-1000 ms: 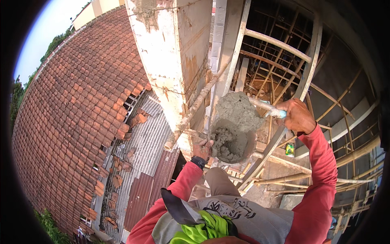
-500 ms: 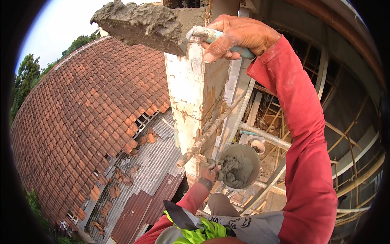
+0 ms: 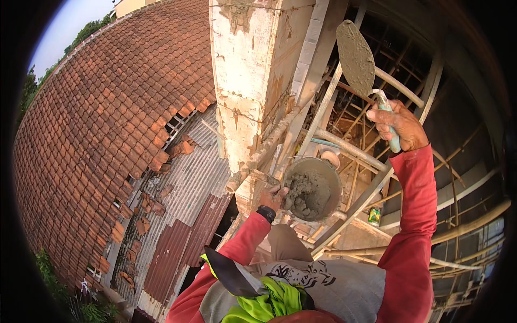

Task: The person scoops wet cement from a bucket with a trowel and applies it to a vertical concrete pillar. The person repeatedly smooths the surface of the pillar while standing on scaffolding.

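My right hand (image 3: 401, 125), raised at the right, is closed round the pale blue-green handle of a trowel (image 3: 355, 59). The trowel's pointed blade tilts up and away, coated with a thin film of wet grey mortar. Lower down, near the middle, my left hand (image 3: 273, 197) has its fingers curled between a short wooden piece (image 3: 264, 179) and the left side of a bucket; what it grips is partly hidden. That bucket (image 3: 336, 189) holds wet mortar (image 3: 308, 195), scooped unevenly. Above it rises a tall, pale column (image 3: 237, 91) with a grey mortar patch near the top.
A bamboo pole (image 3: 269, 145) slants across the column, with more scaffold poles (image 3: 371, 156) crossing at the right. An old tiled roof (image 3: 107, 118) and corrugated metal sheets (image 3: 188, 183) with broken tiles lie below on the left. A small green-and-yellow packet (image 3: 374, 216) sits beneath the poles.
My right hand has swung from the column's top down to the right with the trowel. The thick heap of mortar on its blade is gone. The view has tipped downward.
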The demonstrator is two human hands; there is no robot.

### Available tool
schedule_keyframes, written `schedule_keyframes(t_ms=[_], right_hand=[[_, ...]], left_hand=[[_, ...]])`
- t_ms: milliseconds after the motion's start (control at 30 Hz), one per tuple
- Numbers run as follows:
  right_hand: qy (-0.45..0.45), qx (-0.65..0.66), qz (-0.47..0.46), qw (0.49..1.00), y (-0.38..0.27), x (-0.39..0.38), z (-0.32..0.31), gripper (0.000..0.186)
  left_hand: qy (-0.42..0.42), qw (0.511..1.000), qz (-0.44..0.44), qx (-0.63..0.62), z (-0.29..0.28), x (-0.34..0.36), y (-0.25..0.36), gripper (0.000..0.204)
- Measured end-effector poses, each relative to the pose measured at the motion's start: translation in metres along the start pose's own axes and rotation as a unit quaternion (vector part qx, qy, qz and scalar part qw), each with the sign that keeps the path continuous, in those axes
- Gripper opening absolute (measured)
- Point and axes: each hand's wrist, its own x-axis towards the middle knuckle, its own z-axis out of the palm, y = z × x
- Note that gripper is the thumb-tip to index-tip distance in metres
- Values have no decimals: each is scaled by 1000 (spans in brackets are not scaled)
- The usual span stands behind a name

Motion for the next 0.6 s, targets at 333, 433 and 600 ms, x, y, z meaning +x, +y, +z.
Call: schedule_keyframes(t_ms=[333, 433, 600], right_hand=[[-45, -839, -66, 538, 224, -32, 7, 20], [-130, -815, -98, 556, 275, -8, 51, 18], [-125, -707, 16, 696, 279, -1, 64, 20]], left_hand=[[10, 998, -34, -46, 11, 0, -33, 32], [30, 999, 11, -25, 11, 4, -33, 32], [-22, 993, -62, -96, 10, 3, -14, 30]])
